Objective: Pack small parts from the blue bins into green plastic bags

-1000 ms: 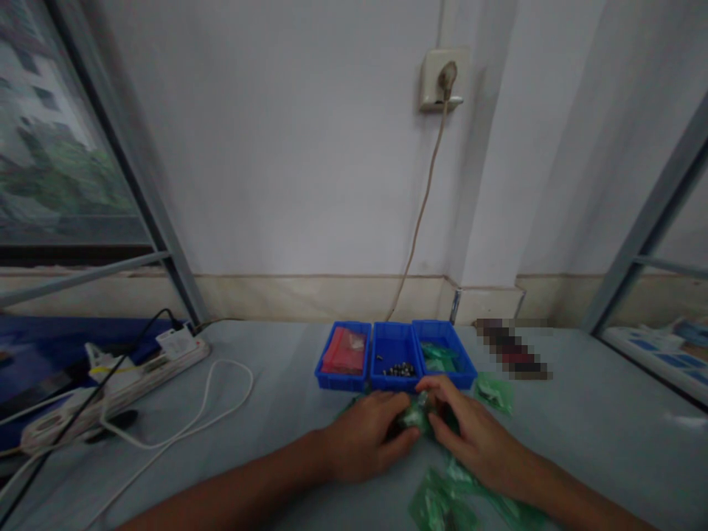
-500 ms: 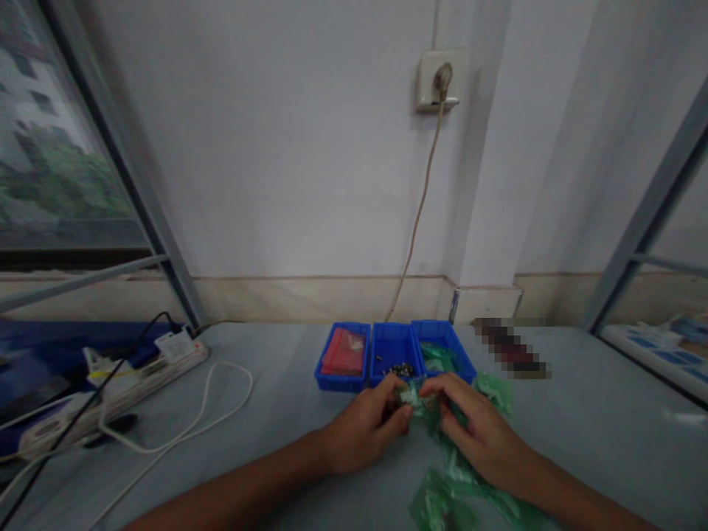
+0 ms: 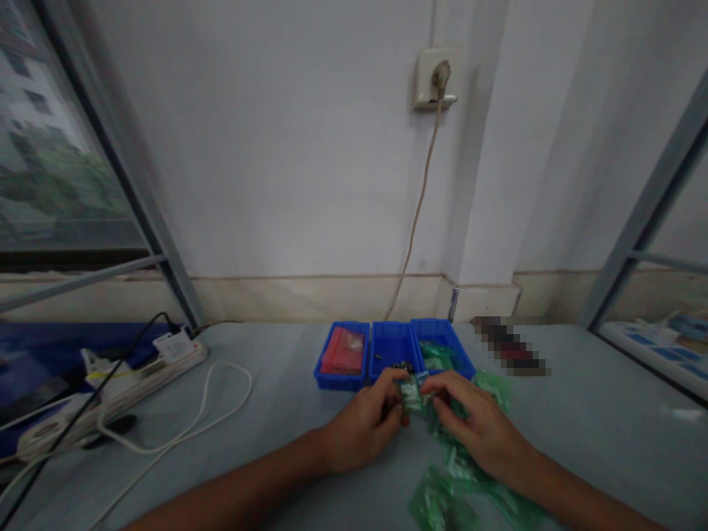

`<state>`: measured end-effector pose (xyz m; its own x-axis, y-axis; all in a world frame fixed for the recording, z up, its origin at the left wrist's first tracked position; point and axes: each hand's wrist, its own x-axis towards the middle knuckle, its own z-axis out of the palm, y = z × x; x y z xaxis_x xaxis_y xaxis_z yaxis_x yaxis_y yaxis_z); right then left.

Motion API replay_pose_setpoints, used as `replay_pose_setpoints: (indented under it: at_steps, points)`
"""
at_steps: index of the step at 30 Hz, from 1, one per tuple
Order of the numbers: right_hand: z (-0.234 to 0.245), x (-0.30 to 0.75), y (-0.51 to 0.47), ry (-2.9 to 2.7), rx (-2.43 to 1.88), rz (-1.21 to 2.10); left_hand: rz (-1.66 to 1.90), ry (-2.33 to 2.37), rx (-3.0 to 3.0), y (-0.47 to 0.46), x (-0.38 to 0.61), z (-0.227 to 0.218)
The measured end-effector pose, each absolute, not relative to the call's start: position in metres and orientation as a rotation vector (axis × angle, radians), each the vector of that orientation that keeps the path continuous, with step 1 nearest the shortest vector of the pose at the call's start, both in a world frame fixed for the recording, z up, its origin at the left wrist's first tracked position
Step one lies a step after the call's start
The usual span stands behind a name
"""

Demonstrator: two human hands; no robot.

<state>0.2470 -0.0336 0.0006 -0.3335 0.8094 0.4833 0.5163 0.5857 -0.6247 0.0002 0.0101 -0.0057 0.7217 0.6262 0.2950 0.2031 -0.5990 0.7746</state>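
My left hand (image 3: pixel 365 428) and my right hand (image 3: pixel 476 428) meet over the grey table, both pinched on one small green plastic bag (image 3: pixel 414 394) held between them. Just beyond the fingers stand three blue bins in a row. The left bin (image 3: pixel 343 352) holds red bags, the middle bin (image 3: pixel 394 346) holds small dark metal parts, and the right bin (image 3: pixel 442 346) holds green bags. More green bags (image 3: pixel 442 505) lie under and beside my right wrist. Another green bag (image 3: pixel 494 385) lies right of my right hand.
A white power strip (image 3: pixel 110 387) with plugs and a looping white cable (image 3: pixel 210 413) lies at the left. A cord hangs from a wall socket (image 3: pixel 436 77) down behind the bins. A blurred dark object (image 3: pixel 512 346) lies at the back right. Metal frames stand at both sides.
Both hands lifted the small green bag a little and brought it closer to the bins; the fingers shifted along its top edge.
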Motion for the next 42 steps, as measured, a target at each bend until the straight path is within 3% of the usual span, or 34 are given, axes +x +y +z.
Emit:
replay_pose_setpoints:
  at_steps: [42]
  points:
    - [0.001, 0.244, -0.035, -2.079, -1.077, 0.483, 0.666, 0.699, 2.227, 0.008, 0.0, 0.003]
